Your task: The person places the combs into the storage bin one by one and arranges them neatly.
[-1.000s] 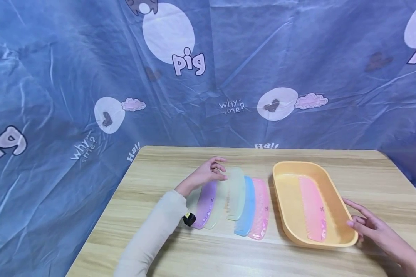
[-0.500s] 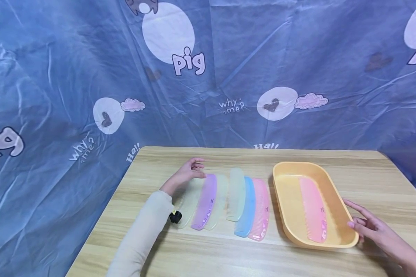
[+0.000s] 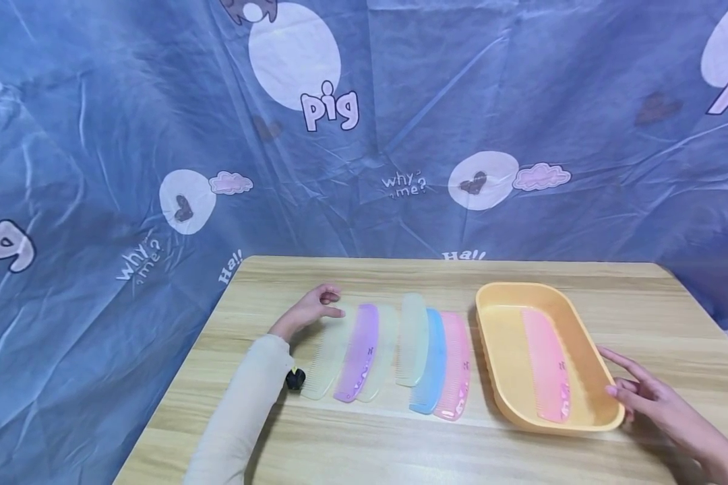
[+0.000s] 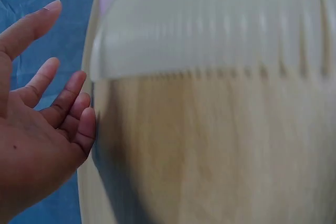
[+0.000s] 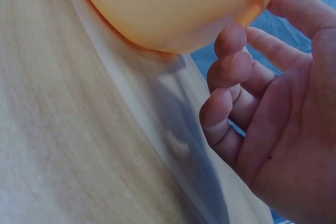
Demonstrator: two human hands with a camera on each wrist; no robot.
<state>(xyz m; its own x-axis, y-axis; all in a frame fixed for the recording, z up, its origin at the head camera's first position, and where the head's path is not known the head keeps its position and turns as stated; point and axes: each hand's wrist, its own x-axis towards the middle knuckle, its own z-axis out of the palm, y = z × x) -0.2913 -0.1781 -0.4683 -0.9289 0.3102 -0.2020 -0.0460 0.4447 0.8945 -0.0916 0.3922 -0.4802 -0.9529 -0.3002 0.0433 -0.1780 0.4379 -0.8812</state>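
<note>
My left hand [image 3: 311, 308] hovers by the top end of the leftmost pale green comb [image 3: 329, 360]. In the left wrist view its fingers are spread and loosely bent with nothing between them, beside the toothed edge of that comb [image 4: 210, 24]. Right of it lie a purple comb [image 3: 359, 353], a second pale green comb [image 3: 388, 343], a third [image 3: 414, 337], a blue comb [image 3: 435, 364] and a pink comb [image 3: 459, 370]. My right hand [image 3: 652, 397] grips the right rim of a yellow-orange tray [image 3: 582, 343], thumb at the rim. Another pink comb [image 3: 544, 364] lies inside the tray.
All of this lies on a wood-grain table [image 3: 364, 451]. A blue printed cloth [image 3: 364, 222] hangs behind the table and along its left side. A small black object [image 3: 295, 378] sits at the left wrist, close to the leftmost comb.
My left hand has moved left, from over the pale green and purple combs to the leftmost comb, uncovering the purple one. My right hand and the tray stay almost in place.
</note>
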